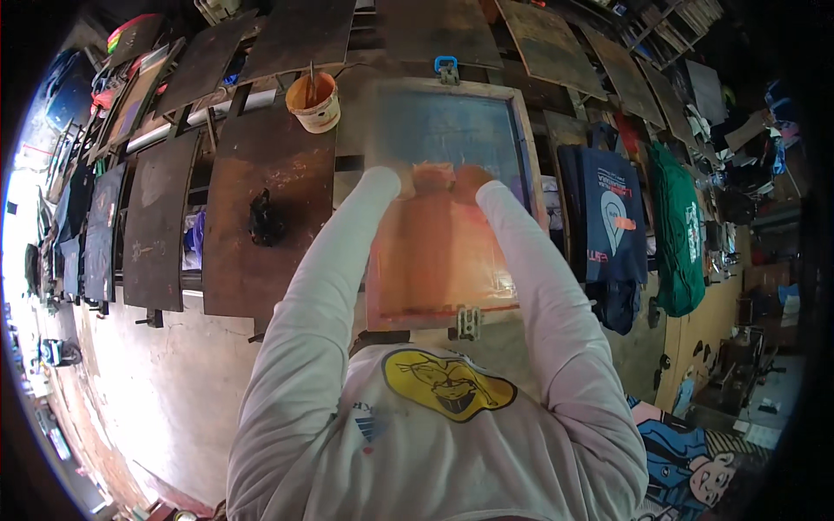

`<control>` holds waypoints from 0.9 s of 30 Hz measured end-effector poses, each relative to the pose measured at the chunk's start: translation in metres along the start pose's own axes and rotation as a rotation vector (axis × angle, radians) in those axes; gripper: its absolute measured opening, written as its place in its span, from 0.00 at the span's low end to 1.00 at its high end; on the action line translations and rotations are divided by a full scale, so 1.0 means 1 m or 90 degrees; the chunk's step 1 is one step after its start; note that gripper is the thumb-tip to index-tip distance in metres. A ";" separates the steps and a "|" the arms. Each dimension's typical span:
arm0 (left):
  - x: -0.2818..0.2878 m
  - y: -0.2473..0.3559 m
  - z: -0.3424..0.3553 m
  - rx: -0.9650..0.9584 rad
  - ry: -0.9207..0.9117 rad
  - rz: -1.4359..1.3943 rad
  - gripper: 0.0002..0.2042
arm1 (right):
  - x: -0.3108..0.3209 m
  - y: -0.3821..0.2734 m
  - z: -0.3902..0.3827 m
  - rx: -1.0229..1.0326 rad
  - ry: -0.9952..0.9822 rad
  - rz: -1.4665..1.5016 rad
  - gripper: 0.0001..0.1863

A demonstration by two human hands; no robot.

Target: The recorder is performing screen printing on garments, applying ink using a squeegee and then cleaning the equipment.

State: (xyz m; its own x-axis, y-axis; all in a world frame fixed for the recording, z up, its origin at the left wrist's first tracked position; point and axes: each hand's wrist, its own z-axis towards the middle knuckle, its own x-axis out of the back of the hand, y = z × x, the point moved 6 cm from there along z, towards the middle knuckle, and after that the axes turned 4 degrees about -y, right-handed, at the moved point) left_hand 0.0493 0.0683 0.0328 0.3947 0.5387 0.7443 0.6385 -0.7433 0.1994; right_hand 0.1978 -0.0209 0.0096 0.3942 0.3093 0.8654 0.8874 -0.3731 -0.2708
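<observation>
In front of me lies a screen-printing frame (527, 139) with a bluish mesh in its far half and orange-red ink over its near half. Both my arms reach across it. My left hand (405, 183) and my right hand (470, 181) are closed on the two ends of an ink-stained squeegee (433, 176), near the middle of the mesh. Motion blurs the left hand most, and the fingers are partly hidden. A blue-handled clamp (446, 69) sits at the frame's far edge, and a metal hinge (468, 322) at its near edge.
An ink bucket (314, 102) with a stick in it stands on a dark board left of the frame. A crumpled black item (265, 218) lies nearer on that board. Navy fabric bags (608, 208) and green fabric (677, 230) hang over boards to the right.
</observation>
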 end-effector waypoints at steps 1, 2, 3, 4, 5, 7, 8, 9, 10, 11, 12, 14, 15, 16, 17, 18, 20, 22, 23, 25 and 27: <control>-0.010 0.000 0.002 -0.001 0.007 0.004 0.20 | -0.003 0.002 -0.008 0.000 0.008 -0.002 0.24; -0.028 -0.012 0.004 0.000 0.046 0.028 0.20 | -0.003 -0.020 -0.025 0.068 0.063 0.014 0.24; -0.040 -0.012 0.003 -0.010 0.083 0.059 0.21 | -0.002 -0.032 -0.044 0.125 0.121 0.033 0.24; -0.049 -0.001 -0.006 -0.015 0.085 0.070 0.21 | -0.010 -0.025 -0.054 0.119 0.131 0.037 0.24; -0.059 0.011 -0.018 -0.005 0.098 0.089 0.21 | -0.031 -0.011 -0.057 0.049 0.051 -0.013 0.23; -0.078 0.023 -0.045 0.016 0.112 0.110 0.21 | -0.052 -0.007 -0.079 -0.010 -0.029 -0.060 0.23; -0.092 0.024 -0.062 0.016 0.073 0.060 0.21 | -0.054 -0.017 -0.102 -0.011 -0.024 -0.045 0.23; -0.108 0.028 -0.075 0.011 0.034 0.013 0.21 | -0.060 -0.022 -0.121 -0.017 -0.019 -0.027 0.23; -0.126 0.031 -0.084 0.017 0.033 0.016 0.21 | -0.072 -0.024 -0.136 -0.012 -0.019 -0.023 0.23; -0.144 0.032 -0.086 0.034 0.045 0.009 0.21 | -0.080 -0.022 -0.148 -0.014 -0.023 -0.027 0.23; -0.154 0.036 -0.094 0.050 0.053 0.000 0.21 | -0.086 -0.024 -0.160 -0.018 -0.031 -0.031 0.22; -0.164 0.050 -0.117 0.054 0.043 0.001 0.20 | -0.081 -0.034 -0.193 -0.017 -0.067 -0.041 0.20; -0.169 0.057 -0.129 0.054 0.034 0.001 0.20 | -0.080 -0.040 -0.209 -0.020 -0.104 -0.054 0.18; -0.177 0.061 -0.135 0.059 0.031 -0.001 0.20 | -0.087 -0.040 -0.214 -0.016 -0.108 -0.054 0.18; -0.181 0.063 -0.139 0.056 0.061 0.003 0.20 | -0.089 -0.040 -0.217 -0.017 -0.071 -0.059 0.18; -0.183 0.064 -0.142 0.053 0.091 0.008 0.19 | -0.088 -0.039 -0.219 -0.020 -0.033 -0.066 0.18; -0.187 0.061 -0.139 0.056 0.094 -0.012 0.21 | -0.089 -0.039 -0.218 -0.012 -0.052 -0.067 0.18; -0.185 0.050 -0.129 0.059 0.099 -0.033 0.23 | -0.085 -0.040 -0.207 -0.005 -0.070 -0.071 0.18; -0.181 0.048 -0.118 0.013 0.086 0.006 0.24 | -0.083 -0.037 -0.199 0.014 -0.074 -0.068 0.18; -0.164 0.042 -0.101 -0.029 0.071 0.037 0.26 | -0.078 -0.031 -0.174 0.037 -0.086 -0.068 0.18; -0.140 0.043 -0.082 -0.038 -0.092 0.026 0.27 | -0.079 -0.022 -0.141 0.083 -0.235 -0.112 0.18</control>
State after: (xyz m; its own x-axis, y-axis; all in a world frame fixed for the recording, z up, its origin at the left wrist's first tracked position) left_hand -0.0327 -0.0714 -0.0104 0.5128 0.5561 0.6541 0.5818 -0.7853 0.2116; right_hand 0.1137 -0.1603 0.0067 0.2726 0.6596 0.7004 0.9621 -0.1808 -0.2042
